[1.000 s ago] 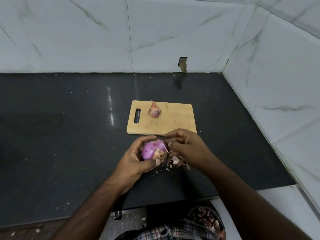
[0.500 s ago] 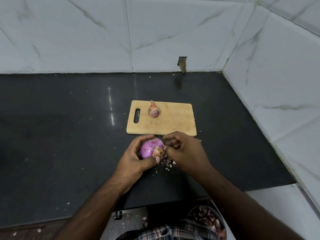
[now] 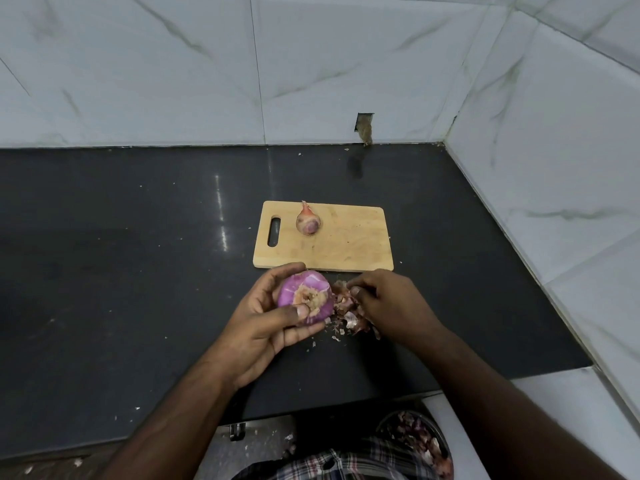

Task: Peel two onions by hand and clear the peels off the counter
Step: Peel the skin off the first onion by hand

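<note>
My left hand (image 3: 266,323) grips a peeled purple onion (image 3: 304,296) just above the black counter (image 3: 121,289), its pale root end facing the camera. Beside it, my right hand (image 3: 388,306) has its fingers curled over a small heap of dry onion peels (image 3: 346,313) lying on the counter. I cannot tell whether those fingers pinch a peel. A second onion (image 3: 307,221), with its skin and pointed tip still on, sits on the wooden cutting board (image 3: 346,244) behind my hands.
White tiled walls close the counter at the back and right. Below the counter's front edge, at the bottom right, a round bin (image 3: 419,441) holds several peels. Small peel crumbs dot the counter.
My left hand turned the onion so its root end faces up. My right hand left the onion and dropped onto the peel heap to its right.
</note>
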`<state>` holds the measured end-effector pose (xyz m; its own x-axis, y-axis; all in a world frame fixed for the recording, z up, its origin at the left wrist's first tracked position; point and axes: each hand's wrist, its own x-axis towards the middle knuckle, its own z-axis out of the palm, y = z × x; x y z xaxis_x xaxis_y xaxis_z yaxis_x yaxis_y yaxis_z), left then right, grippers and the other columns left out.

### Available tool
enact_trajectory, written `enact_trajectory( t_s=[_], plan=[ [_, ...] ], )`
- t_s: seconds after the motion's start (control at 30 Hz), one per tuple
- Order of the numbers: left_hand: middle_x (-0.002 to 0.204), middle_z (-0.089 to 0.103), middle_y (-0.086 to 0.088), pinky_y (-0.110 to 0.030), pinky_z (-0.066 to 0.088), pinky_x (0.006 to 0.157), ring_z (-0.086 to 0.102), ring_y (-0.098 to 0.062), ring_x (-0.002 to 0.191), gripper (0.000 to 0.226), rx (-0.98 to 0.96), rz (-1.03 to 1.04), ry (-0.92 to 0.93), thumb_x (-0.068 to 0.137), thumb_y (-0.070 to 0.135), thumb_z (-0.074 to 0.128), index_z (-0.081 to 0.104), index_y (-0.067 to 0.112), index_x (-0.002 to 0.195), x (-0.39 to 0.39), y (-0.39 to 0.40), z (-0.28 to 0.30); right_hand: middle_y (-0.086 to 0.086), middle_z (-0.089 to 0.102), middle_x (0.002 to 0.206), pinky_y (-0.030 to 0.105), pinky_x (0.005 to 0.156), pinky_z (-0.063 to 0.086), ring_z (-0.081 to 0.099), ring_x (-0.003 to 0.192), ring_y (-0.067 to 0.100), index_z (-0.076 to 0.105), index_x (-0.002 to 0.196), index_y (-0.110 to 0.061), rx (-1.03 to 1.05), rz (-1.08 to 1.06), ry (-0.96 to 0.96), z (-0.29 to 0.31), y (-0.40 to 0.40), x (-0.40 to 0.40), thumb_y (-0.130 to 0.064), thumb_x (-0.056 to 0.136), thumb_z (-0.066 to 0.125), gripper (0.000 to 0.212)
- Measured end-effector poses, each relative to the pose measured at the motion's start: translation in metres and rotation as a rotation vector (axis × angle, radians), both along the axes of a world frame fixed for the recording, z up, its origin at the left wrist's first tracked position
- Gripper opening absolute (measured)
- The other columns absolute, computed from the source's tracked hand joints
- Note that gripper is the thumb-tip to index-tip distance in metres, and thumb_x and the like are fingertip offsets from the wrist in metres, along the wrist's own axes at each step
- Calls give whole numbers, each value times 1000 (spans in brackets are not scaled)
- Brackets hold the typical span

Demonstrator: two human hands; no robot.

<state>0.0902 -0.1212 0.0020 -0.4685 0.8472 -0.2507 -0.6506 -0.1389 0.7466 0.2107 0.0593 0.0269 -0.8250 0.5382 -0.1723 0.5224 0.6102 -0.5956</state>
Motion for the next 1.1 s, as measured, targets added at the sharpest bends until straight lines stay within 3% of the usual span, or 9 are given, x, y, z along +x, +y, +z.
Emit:
enact_trajectory(
  t_s=[0.1,0.23,0.5,0.67,0.9,1.1],
  plan=[
    [125,67,-15,-47,62,79,69,-40,104,57,-19,-1,-32,74,-5,68,62,14,127,-2,0,1,-11,68,110,22,81,51,63,97,5,71,115,-26,-22,20,164,6,0,3,-21,93,66,23],
    [128,66,-18,-42,63,73,70,-39,100,53,-37,-26,-56,78,5,70,62,13,129,-2,2,2,-5,69,105,31,84,59,66,101,9,66,112,-25,-461,103,404,18,-16,3,-7,80,80,39],
    [128,66,-20,-46,63,78,71,-36,98,51,-69,-25,-58,81,10,70,60,12,131,-3,2,-1,-6,64,97,38,77,60,64,92,13,59,106,-27,-356,167,317,15,-27,-5,-5,83,76,36],
    [127,66,-20,-46,62,79,71,-35,99,47,-64,-16,-46,85,8,70,60,11,131,-5,3,1,-7,61,96,30,74,59,62,90,12,56,104,-27,-355,151,352,17,-26,-6,-5,81,77,38],
    [129,64,-21,-45,63,76,70,-38,101,45,-83,-20,-34,86,4,64,61,13,131,-3,2,-2,-8,60,97,30,74,58,59,90,10,53,100,-32,-324,172,298,19,-25,-6,-7,81,78,40],
    [129,64,-21,-45,63,75,70,-39,100,46,-89,-18,-56,87,3,63,61,12,131,-1,2,-5,-6,64,90,41,73,59,63,85,15,57,99,-25,-344,183,251,16,-24,-4,-9,82,78,31]
  ],
)
